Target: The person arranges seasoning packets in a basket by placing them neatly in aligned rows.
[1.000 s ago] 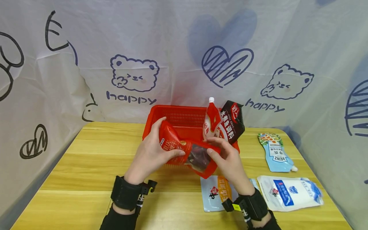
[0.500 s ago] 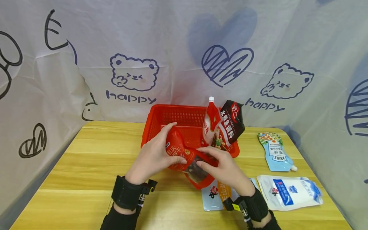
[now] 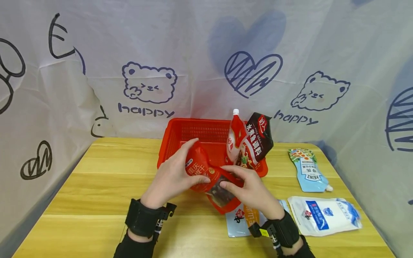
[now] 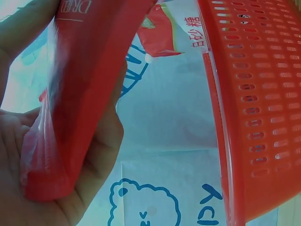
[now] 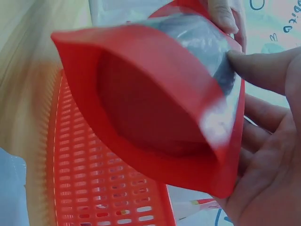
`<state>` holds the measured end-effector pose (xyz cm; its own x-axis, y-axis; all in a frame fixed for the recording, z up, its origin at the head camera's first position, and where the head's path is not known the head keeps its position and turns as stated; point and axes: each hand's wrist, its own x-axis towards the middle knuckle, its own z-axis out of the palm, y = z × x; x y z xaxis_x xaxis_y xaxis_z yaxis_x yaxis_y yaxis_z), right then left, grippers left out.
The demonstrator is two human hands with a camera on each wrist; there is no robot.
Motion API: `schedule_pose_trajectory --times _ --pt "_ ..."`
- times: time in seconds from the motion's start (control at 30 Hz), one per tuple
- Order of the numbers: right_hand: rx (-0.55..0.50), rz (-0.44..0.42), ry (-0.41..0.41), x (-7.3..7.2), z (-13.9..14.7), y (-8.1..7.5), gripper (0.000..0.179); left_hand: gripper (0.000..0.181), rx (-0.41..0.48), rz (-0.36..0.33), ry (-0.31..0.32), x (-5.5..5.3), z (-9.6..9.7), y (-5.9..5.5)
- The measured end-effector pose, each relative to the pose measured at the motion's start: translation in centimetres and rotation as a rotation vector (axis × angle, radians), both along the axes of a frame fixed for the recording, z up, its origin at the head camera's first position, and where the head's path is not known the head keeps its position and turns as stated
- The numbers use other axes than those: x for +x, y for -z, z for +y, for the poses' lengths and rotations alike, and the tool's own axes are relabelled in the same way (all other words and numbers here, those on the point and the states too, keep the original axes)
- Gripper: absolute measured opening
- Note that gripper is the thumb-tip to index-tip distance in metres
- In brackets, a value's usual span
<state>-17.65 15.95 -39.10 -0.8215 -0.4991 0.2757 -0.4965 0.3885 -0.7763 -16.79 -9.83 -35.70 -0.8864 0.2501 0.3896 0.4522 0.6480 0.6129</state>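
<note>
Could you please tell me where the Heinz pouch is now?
In the head view, the Heinz pouch lies on the right side of the table, beyond the white bag and right of the red basket.

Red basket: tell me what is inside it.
A white-capped pouch and a black packet stick up at the right end of the red basket. The near part of its floor cannot be seen: the red bag, left hand and right hand cover it.

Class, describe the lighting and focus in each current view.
Head: fairly even light, heart drawing crisp; left wrist: bluish cast, red pouch partly in shade; right wrist: whitish glare on the pouch's clear window, table blurred.
</note>
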Motion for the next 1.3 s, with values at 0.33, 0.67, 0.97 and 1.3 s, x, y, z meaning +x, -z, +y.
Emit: schedule_pose_trajectory --times 0.33,0.67,0.97,1.3 --pt "-0.152 0.044 0.086 -0.2 -0.3 0.4 0.042 0.092 0.167 0.145 -0.052 -0.2 -0.3 0.0" --pt "-0.336 0.014 0.153 0.1 -0.7 0.5 0.045 0.104 0.313 0.040 -0.045 -0.1 0.3 -0.1" --pt "-0.432 0.028 0.194 0.3 -1.3 0.6 0.045 0.093 0.279 0.042 0.103 -0.2 1.4 0.4" --pt "-0.489 0.065 0.223 0.3 -1.6 0.7 0.046 0.089 0.247 -0.006 0.144 0.1 2.4 0.8"
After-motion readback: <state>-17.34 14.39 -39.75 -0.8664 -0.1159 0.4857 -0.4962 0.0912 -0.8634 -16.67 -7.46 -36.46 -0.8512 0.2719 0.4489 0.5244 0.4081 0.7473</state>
